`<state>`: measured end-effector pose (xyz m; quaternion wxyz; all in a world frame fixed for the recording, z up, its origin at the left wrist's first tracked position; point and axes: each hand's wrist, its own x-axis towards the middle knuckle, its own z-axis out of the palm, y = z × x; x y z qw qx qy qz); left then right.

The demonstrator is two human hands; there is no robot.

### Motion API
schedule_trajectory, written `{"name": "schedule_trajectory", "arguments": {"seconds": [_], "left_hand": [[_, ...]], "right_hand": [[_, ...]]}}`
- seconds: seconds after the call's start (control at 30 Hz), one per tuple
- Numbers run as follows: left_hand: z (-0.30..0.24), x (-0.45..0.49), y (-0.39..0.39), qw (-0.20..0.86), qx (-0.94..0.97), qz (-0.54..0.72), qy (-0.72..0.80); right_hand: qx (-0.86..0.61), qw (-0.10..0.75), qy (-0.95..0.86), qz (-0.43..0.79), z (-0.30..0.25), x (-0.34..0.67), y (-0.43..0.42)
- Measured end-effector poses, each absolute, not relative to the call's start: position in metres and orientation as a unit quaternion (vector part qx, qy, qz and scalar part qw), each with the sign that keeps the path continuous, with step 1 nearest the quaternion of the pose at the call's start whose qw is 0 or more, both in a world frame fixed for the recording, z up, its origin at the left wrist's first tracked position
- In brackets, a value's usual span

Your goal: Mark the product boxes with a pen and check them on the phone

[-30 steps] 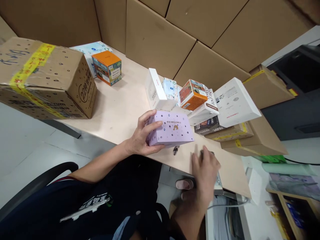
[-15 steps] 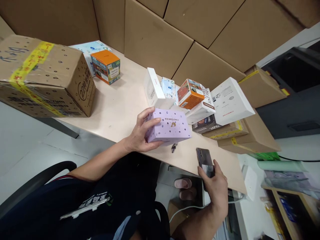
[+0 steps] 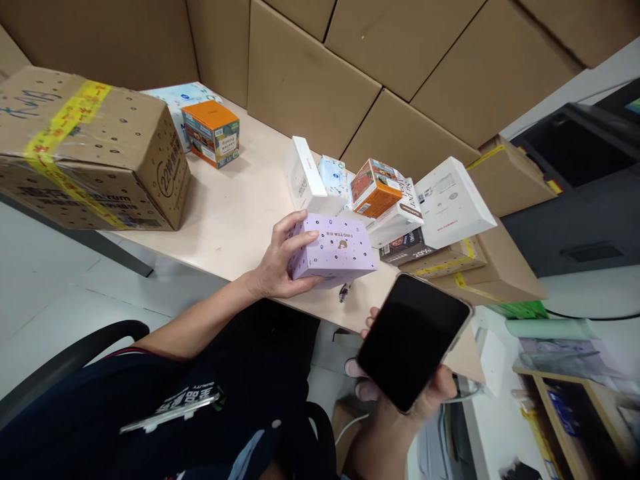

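Note:
My left hand (image 3: 283,261) grips one end of a lilac tea box (image 3: 345,247) with small dots and gold lettering, thumb and fingers around its sides. The box is over the middle of the light wooden table (image 3: 235,200). A smartphone (image 3: 415,340), dark screen facing up toward me, lies in my right hand (image 3: 427,393), raised at the table's near right edge. Its fingers wrap behind the phone and are mostly hidden. Between box and phone, near the table edge, rests a small dark object (image 3: 345,291), perhaps a pen.
Behind the lilac box stand a white box (image 3: 306,177), an orange box (image 3: 376,188) and a large white box (image 3: 456,203). At left sits a taped carton (image 3: 95,150), beside another orange box (image 3: 211,133). Stacked cardboard cartons (image 3: 310,80) line the back. A chair armrest (image 3: 75,360) is at lower left.
My right hand has picked the phone up from the table and turned it screen up, closer to me. My left hand keeps its grip on the lilac box.

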<state>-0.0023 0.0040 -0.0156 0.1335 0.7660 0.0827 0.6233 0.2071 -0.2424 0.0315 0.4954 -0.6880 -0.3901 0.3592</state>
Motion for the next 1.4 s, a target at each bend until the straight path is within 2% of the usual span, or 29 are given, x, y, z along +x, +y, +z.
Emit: {"name": "schedule_trajectory", "arguments": {"seconds": [0.07,0.13,0.33,0.5,0.8,1.4], "left_hand": [[-0.015,-0.003,0.003,0.134,0.765,0.624,0.083],[-0.015,-0.003,0.003,0.137,0.766,0.621,0.089],[-0.015,-0.003,0.001,0.141,0.765,0.62,0.101],[-0.014,-0.003,0.0,0.136,0.765,0.623,0.094],[-0.015,-0.003,-0.001,0.147,0.759,0.629,0.087],[-0.016,-0.003,-0.001,0.143,0.759,0.628,0.097]], "right_hand": [[-0.606,0.537,-0.315,0.495,0.045,0.188,-0.229],[-0.531,0.537,-0.251,0.606,0.06,0.168,-0.217],[-0.394,0.56,-0.116,0.719,0.09,0.121,-0.194],[-0.338,0.574,-0.127,0.734,0.095,0.113,-0.18],[-0.335,0.525,-0.164,0.765,0.093,0.125,-0.164],[-0.308,0.571,-0.149,0.746,0.092,0.115,-0.156]]}}
